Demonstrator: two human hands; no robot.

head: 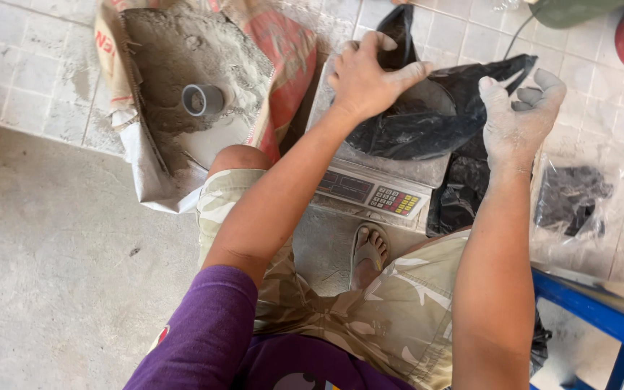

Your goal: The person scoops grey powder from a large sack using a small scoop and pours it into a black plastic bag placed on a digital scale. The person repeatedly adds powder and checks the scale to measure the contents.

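Black bag (427,123), grey powder (182,50), seemingly camouflage shorts (384,310).

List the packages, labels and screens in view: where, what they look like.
Open sack: upper left, tan with red print, grey powder and a grey cup inside.
Scale panel: centre, dark display, coloured keys.
Black bag: on scale, under left hand.
Clear bag: right, dark contents.

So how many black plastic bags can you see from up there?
2. One black bag lies on the scale under the left hand; another, inside clear plastic, sits on the tiles at right. More may be hidden.
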